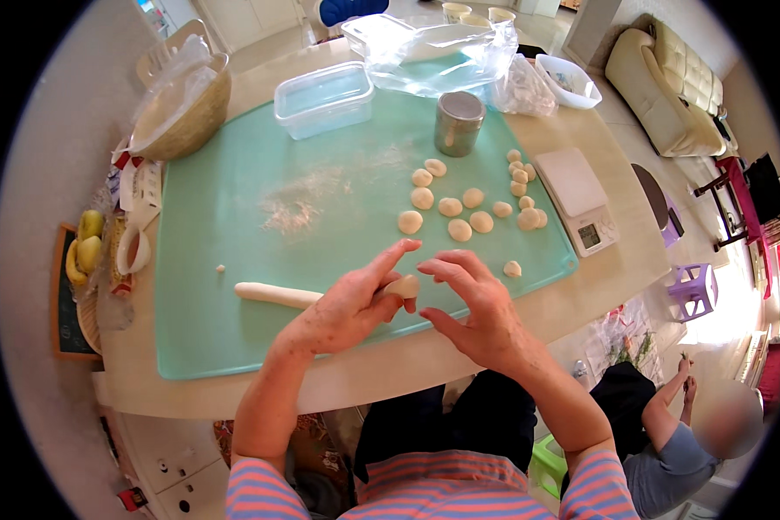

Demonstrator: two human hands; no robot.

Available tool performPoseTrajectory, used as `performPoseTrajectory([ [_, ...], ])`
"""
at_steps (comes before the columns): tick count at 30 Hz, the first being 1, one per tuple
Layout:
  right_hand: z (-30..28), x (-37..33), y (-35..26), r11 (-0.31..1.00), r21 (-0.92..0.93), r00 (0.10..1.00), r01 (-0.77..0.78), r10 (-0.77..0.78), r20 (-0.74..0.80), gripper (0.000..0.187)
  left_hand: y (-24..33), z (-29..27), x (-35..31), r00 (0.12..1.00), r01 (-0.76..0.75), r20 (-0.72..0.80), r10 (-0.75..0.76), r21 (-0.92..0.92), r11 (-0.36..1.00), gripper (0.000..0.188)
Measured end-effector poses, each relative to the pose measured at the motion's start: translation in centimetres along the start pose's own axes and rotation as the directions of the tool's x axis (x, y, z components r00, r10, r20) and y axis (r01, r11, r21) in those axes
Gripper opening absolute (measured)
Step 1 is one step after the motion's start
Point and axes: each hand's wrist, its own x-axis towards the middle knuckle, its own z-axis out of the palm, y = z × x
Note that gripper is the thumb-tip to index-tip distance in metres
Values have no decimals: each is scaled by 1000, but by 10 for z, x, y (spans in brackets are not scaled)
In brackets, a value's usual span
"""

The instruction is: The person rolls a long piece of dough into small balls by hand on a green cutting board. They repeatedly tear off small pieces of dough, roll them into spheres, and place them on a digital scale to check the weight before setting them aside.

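Note:
My left hand [353, 299] is closed around one end of a long dough rope [277, 295], whose tip pokes out between thumb and fingers. The rope's other end stretches left over the green mat [208, 338]. Just right of that tip, my right hand [472, 299] has its thumb and fingers spread apart with nothing between them. Beyond my hands lie several round dough balls [459, 230], and smaller dough pieces [518, 173] form a column near the mat's right edge. One small dough piece [512, 269] rests by itself beyond my right hand.
Loose flour [303, 199] dusts the mat. A metal shaker can [459, 123], a clear plastic container [324, 100] and plastic bags [442, 56] stand at the back. To the right sits a white kitchen scale [572, 195]; to the left, a large basket [182, 104]. Another person [676, 459] sits at lower right.

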Motion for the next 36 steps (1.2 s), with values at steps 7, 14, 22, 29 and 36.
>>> performPoseTrajectory([
  [7,12,14,0,988,145,990,-49,29,137,39,-4,0,-2,998,-55,7,55,17,998,68],
  [14,10,11,5,990,142,998,24,-33,62,26,-7,-6,2,999,22,48,-21,-19,1000,30],
  [22,9,12,-1,971,241,997,0,-20,81,23,-11,-2,0,988,95,137,-67,-208,973,31],
  [29,7,12,-4,961,273,996,-42,18,91,23,-7,1,0,991,103,119,-65,-355,929,31],
  [36,11,6,4,910,387,987,-152,122,100,28,-8,3,0,991,125,86,-99,-389,913,26],
])
